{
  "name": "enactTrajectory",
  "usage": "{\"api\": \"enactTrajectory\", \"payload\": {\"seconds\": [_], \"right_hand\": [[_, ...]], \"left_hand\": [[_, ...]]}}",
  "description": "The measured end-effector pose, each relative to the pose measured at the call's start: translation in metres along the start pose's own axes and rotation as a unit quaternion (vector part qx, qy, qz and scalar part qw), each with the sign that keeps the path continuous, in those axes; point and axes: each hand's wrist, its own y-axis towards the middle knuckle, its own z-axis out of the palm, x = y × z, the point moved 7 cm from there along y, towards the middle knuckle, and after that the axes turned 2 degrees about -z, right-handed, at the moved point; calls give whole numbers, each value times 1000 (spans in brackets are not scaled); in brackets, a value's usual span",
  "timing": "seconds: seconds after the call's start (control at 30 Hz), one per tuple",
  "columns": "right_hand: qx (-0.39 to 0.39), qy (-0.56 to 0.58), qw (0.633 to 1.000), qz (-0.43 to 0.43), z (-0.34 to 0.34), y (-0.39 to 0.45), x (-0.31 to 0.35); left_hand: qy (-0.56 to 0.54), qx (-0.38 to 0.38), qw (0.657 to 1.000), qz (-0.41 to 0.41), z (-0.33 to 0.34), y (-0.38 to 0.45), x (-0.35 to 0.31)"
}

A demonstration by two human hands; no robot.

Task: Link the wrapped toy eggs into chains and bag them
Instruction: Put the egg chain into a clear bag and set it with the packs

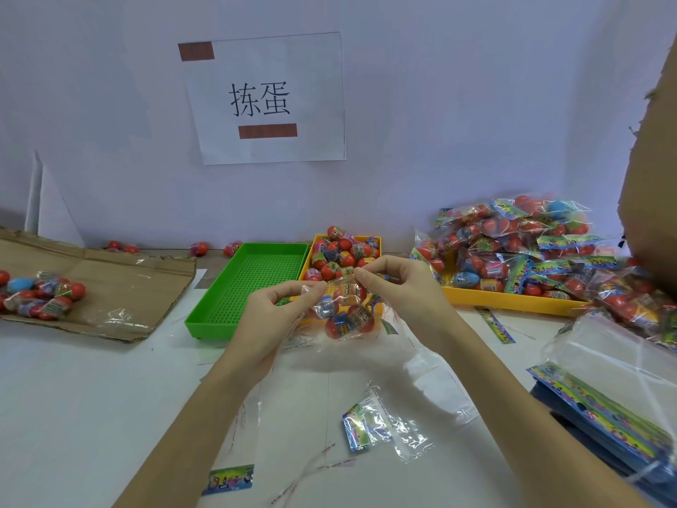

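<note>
Both hands hold a clear bag (342, 313) of wrapped toy eggs above the white surface (110, 379), just before the yellow tray (377, 240); the left hand (273, 317) and right hand (399, 284) each pinch its top edge with thumb and fingers. It looks light, its film slick and crinkly, so the bunched mouth seems the surest hold.

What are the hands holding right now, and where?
Both hands, left and right, pinch the top edge of a clear bag of eggs.
</note>
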Motion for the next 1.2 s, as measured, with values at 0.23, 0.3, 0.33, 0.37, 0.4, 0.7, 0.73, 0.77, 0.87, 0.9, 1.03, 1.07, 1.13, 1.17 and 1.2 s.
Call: {"api": "enactTrajectory", "payload": {"seconds": [0.23, 0.3, 0.33, 0.37, 0.4, 0.7, 0.73, 0.77, 0.87, 0.9, 1.03, 1.07, 1.13, 1.17, 1.2], "right_hand": [[21, -12, 1000, 3, 2, 0, 0], [20, -15, 1000, 5, 1, 1, -3], [15, -14, 1000, 2, 0, 1, -3], [11, -12, 1000, -3, 0, 2, -3], [11, -7, 1000, -5, 0, 2, -3], [93, -44, 995, 3, 13, 0, -8], [70, -30, 997, -2, 12, 1, -8], [49, -17, 999, -8, 10, 1, -7], [-6, 10, 1000, -25, 3, 3, -5], [-22, 20, 999, -25, 1, 3, -5], [-60, 37, 998, -6, -1, 2, -6], [-55, 41, 998, 3, -1, 3, -8], [-37, 43, 998, 26, 1, 4, -10], [-33, 27, 999, 33, 1, 3, -11], [-37, -1, 999, 28, 0, 4, -12]], "left_hand": [[-58, 19, 998, -11, 0, -3, -9], [-81, 14, 997, -11, 1, -4, -9], [-92, 11, 996, -12, 1, -4, -9], [-104, 8, 994, -14, 2, -5, -9], [-118, 4, 993, -16, 2, -5, -9], [-206, -85, 975, -2, -14, 1, -5], [-222, -73, 972, 3, -10, 1, -8], [-226, -57, 972, 3, -5, 0, -10], [-182, -15, 983, 2, 9, -3, -12], [-153, -4, 988, -4, 12, -5, -9], [-66, 42, 996, -32, 23, -12, 2], [-66, 44, 996, -30, 24, -12, 3], [-53, 36, 998, -16, 23, -12, 1], [-44, 36, 998, -7, 23, -12, 0], [-36, 38, 999, 0, 23, -12, -2]]}}
